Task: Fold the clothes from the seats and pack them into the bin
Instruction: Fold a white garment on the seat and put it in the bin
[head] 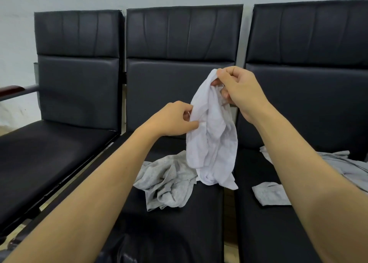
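At frame centre, both hands pinch a white garment [212, 139]: right hand [242, 89] at its top, left hand [177, 119] lower, above a crumpled grey garment [167, 181] on the middle seat [179, 223].

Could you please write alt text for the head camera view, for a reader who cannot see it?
Two bare hands hold up a crumpled white garment over the middle black seat: the right hand pinches its top, the left hand its side. A grey garment lies crumpled beneath, with more grey clothes on the right seat.
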`<action>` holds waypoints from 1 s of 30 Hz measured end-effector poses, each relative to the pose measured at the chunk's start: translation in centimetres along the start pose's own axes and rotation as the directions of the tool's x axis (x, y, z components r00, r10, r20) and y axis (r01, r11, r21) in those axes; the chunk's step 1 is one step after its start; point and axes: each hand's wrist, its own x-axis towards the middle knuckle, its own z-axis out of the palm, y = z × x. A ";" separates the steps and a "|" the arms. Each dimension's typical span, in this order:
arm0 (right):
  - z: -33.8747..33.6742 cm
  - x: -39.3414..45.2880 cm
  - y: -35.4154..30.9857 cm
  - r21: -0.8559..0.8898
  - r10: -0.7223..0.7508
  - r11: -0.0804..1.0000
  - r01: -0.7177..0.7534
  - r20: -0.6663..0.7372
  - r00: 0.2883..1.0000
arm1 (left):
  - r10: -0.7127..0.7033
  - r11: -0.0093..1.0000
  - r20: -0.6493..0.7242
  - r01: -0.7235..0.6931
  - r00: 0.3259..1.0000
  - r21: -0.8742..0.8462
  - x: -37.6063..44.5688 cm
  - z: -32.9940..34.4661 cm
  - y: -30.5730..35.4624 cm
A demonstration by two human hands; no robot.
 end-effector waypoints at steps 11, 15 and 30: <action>2.2 -2.0 2.7 -0.579 0.211 0.774 0.255 0.616 0.759 | -0.119 0.962 -0.110 0.087 0.987 -0.259 -1.3 -3.0 -0.4; 1.2 -1.6 2.6 -0.536 0.183 0.822 0.195 0.572 0.799 | -0.175 0.960 -0.116 0.143 0.978 -0.242 -0.9 -3.8 -1.4; -2.2 -1.0 3.5 -0.529 0.127 0.848 0.044 0.282 0.951 | -0.223 0.975 -0.179 0.222 0.958 -0.025 -1.3 -4.3 -4.4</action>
